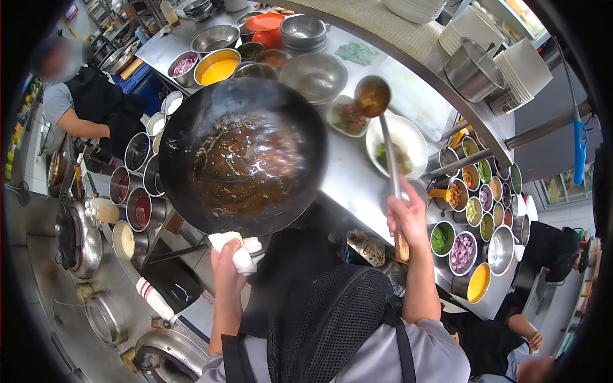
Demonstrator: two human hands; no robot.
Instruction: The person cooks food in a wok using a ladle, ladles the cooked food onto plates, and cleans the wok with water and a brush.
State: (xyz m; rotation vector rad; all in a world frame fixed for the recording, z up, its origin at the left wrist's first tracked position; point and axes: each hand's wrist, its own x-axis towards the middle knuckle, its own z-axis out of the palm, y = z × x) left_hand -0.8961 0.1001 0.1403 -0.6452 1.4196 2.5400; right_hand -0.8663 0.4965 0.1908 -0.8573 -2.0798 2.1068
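Head camera view: a black wok (182,191) fills the middle left of the frame, its inside coated with glossy brown sauce (233,175) that is blurred and shiny on the right. The left hand (225,263) is closed around a folded white cloth (243,260) at the wok's near edge; whether a handle lies under the cloth cannot be told. The right hand (407,219), right of centre, has its fingers curled around the long shaft of a ladle (387,143), with the wooden grip end showing below the palm. The ladle's bowl is raised near the wok's upper right side, apart from it, and its shaft crosses in front of a white plate (418,143) that bears some green food

Just left of the plate, a small dish (338,127) of meat and greens sits on the steel counter (351,185). Behind the wok, at the top of the frame, a metal bowl (314,78), a pot of yellow liquid (218,67) and an orange bowl (264,23) crowd the counter. A green cloth (357,53) lies farther right. At the right, a metal rail (543,131) runs above close-set ingredient tins, among them a tin of chopped purple onion (462,252) and a tub of yellow liquid (478,283). Open pots, one with red sauce (142,209), stand close to the wok's left side. A person in a black apron (96,96) is at upper left
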